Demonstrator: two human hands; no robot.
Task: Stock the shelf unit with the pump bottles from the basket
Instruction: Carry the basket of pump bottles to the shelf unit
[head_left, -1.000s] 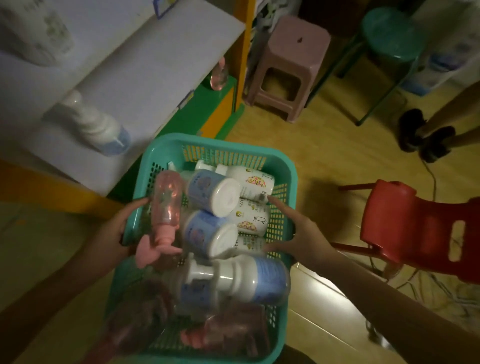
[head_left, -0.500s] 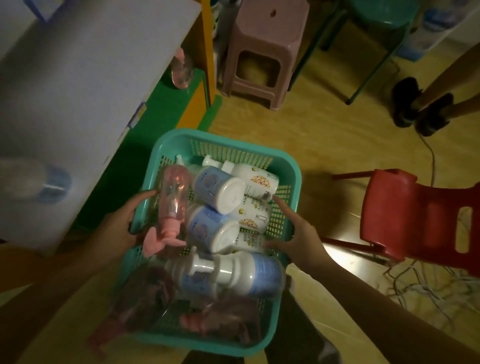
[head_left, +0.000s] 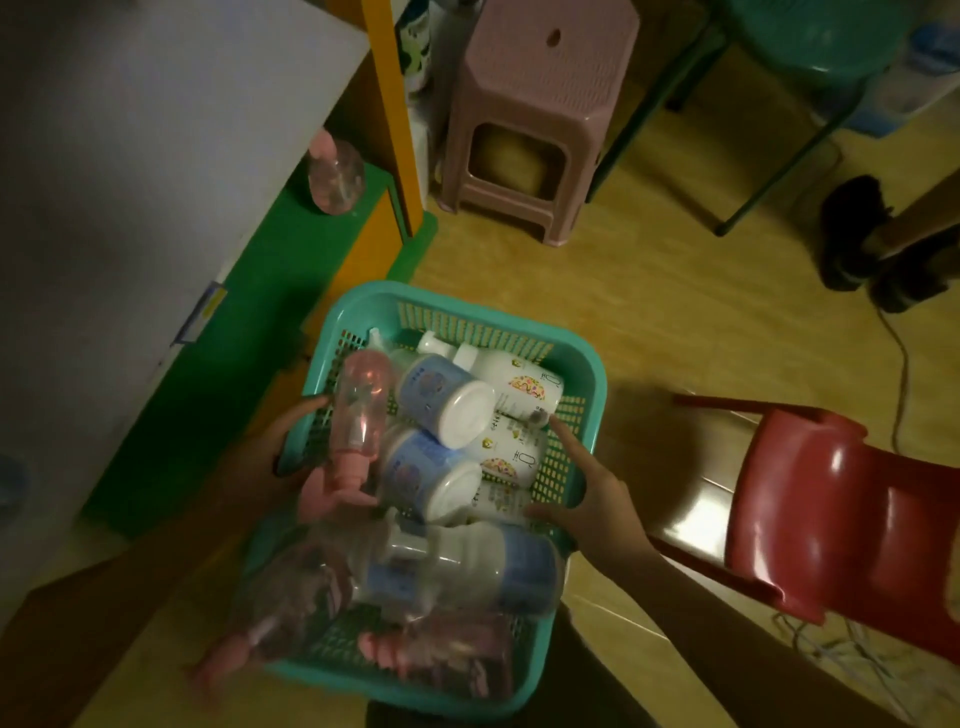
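Pink pump bottle (head_left: 363, 405) lying in basket (head_left: 467, 306), pump seemingly nearward

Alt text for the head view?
Left hand and right hand hold the sides of a teal plastic lattice basket piled with blue, white and clear pink pump bottles, beside a green-based shelf unit holding one pink bottle.

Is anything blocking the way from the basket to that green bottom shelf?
Nothing visible does. The green shelf lies just left of the basket; one pink bottle stands at its far end.
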